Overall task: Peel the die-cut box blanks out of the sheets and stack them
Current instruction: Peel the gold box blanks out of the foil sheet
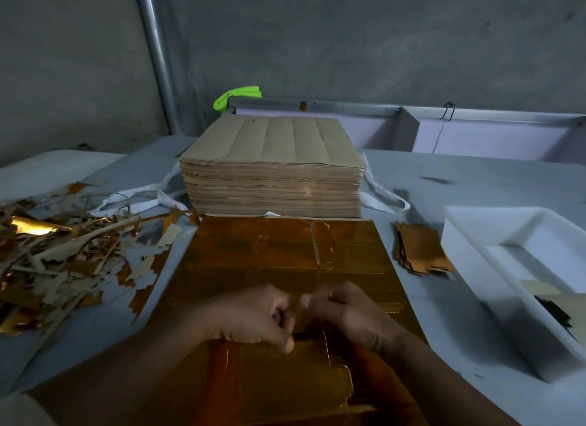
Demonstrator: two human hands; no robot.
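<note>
A: Left hand [253, 317]?
B: Curled tight, thumb down, pinching the gold sheet [285, 257] at a cut line.
A: Right hand [352, 314]?
B: Same. Curled, thumb against forefinger, nipping a thin edge of that sheet. Almost touching the left, knuckle to knuckle. Exact grip too blurred to tell.
A: Sheet where?
B: Flat on the worktop [475, 178], directly under both hands and stretching on past the fingertips. Ragged torn gap further out, beyond the right hand. Half-raised blank [285, 381] on the wrist side of both hands, edges lifted off the sheet.
A: Peeled ones?
B: Small stack of blanks [421, 251], gold side up, off to the right of the right hand, well apart from it. Just beside a white tray [494, 235], further right again. Pale and dark bits in the tray, too dim to name.
A: Rest?
B: Tall stack of brown sheets [272, 171] straight ahead of both hands, at the gold sheet's far edge. White straps [139, 200] trailing from under it. Heap of scraps [63, 251] out left of the left hand, gold and brown strips mixed. Green rag [237, 96] far beyond, behind the tall stack.
</note>
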